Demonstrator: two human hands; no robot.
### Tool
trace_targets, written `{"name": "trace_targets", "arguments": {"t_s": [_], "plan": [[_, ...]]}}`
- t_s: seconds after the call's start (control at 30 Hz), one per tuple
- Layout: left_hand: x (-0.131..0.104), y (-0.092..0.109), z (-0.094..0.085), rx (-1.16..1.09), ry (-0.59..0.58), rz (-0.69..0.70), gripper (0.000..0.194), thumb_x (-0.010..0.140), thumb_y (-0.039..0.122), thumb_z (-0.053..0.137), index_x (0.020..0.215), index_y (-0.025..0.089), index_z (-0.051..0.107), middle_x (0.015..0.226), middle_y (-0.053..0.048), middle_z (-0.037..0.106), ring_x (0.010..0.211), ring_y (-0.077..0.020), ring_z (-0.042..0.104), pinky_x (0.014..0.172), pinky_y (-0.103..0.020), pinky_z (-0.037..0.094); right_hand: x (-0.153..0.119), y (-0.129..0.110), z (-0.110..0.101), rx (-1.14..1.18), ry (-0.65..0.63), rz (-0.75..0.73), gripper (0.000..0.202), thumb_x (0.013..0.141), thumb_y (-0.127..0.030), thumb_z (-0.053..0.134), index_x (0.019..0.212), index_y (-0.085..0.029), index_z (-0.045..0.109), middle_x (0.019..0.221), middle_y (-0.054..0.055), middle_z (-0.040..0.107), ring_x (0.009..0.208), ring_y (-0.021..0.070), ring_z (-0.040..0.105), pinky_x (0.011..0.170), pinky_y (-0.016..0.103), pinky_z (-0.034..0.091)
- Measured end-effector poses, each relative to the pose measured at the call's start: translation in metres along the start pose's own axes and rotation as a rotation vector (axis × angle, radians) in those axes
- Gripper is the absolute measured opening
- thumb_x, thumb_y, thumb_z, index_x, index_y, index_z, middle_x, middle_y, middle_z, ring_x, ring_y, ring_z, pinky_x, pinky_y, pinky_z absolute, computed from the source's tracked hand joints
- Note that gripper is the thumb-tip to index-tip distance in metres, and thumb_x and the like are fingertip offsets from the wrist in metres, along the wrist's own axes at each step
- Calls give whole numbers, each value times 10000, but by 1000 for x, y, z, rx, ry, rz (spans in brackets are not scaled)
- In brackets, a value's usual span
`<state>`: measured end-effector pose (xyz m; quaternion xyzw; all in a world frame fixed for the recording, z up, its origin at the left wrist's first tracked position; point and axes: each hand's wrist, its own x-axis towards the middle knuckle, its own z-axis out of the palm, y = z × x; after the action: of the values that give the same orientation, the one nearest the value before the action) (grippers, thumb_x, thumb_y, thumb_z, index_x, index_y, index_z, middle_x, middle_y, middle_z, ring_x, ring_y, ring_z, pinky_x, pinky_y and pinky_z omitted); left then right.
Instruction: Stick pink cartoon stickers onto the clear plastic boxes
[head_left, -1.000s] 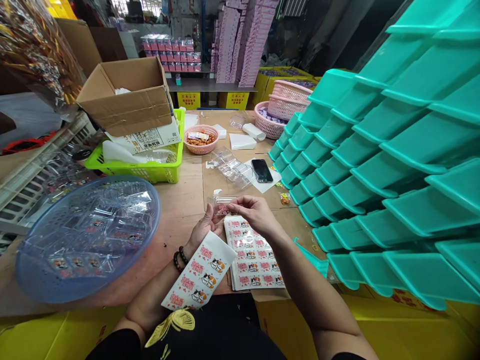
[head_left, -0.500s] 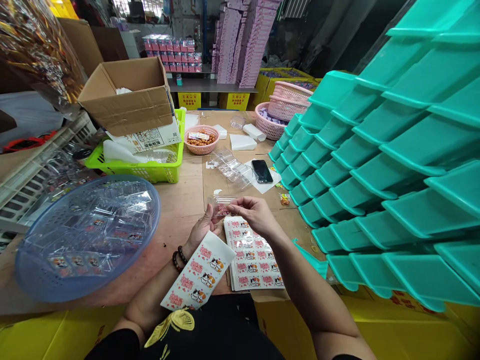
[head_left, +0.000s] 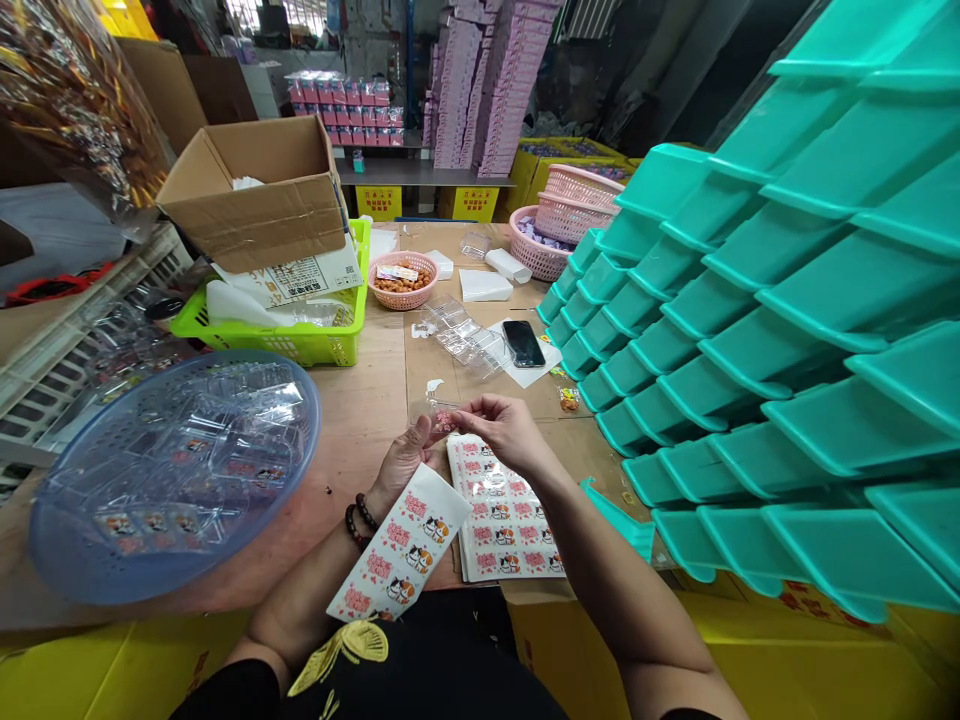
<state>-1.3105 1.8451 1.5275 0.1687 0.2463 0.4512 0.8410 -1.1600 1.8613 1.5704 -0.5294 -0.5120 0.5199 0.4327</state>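
My left grip (head_left: 401, 468) is clamped thumb against fingers on the left end of a small clear plastic box (head_left: 440, 414), while a strip of cat stickers (head_left: 405, 550) slants from that palm back across my wrist, the fingers behind it hidden. My right grip (head_left: 502, 430) has thumb and fingertips drawn together on the box's right end, beside a pink patch (head_left: 445, 424), though I cannot tell whether they pinch that too. I hold the box above the bench (head_left: 360, 420), just past the far edge of the stacked sticker sheets (head_left: 510, 520).
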Motion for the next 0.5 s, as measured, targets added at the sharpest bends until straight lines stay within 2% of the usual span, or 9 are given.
{"name": "trace_targets", "arguments": {"t_s": [0.07, 0.17, 0.33, 0.43, 0.5], "plan": [[1, -2, -2, 19, -13, 15, 438, 707, 454, 823, 1006, 152, 718, 737, -26, 718, 318, -21, 359, 313, -186, 253, 2, 3, 1, -9, 4, -5, 493, 579, -610, 812, 688, -153, 663, 685, 26, 673, 616, 119, 567, 563, 250, 441], [4, -4, -4, 24, 26, 59, 388, 669, 373, 858, 958, 163, 708, 770, -8, 727, 305, 6, 325, 297, -169, 206, 4, 8, 5, -35, 10, -18, 500, 602, -625, 791, 707, -154, 661, 683, 25, 672, 602, 116, 556, 557, 253, 436], [9, -10, -5, 36, 197, 128, 364, 673, 361, 850, 924, 152, 690, 841, -25, 743, 312, 6, 342, 302, -183, 203, -3, 11, 6, -236, 26, -79, 467, 715, -630, 714, 784, -168, 699, 782, 70, 715, 693, 171, 624, 596, 285, 469], [9, -9, -8, 63, 275, 195, 395, 666, 405, 852, 916, 149, 684, 836, -18, 739, 330, 9, 340, 315, -182, 206, -12, 8, -4, -546, 150, -34, 452, 760, -587, 704, 984, -195, 707, 813, 83, 725, 774, 239, 662, 673, 353, 501], [8, -5, -11, 80, 272, 206, 415, 698, 463, 819, 949, 159, 689, 761, 1, 715, 336, 3, 343, 325, -177, 209, -14, 7, -12, -689, 258, 37, 667, 705, -584, 757, 1225, -188, 619, 938, 122, 729, 884, 302, 672, 761, 433, 519]]}}
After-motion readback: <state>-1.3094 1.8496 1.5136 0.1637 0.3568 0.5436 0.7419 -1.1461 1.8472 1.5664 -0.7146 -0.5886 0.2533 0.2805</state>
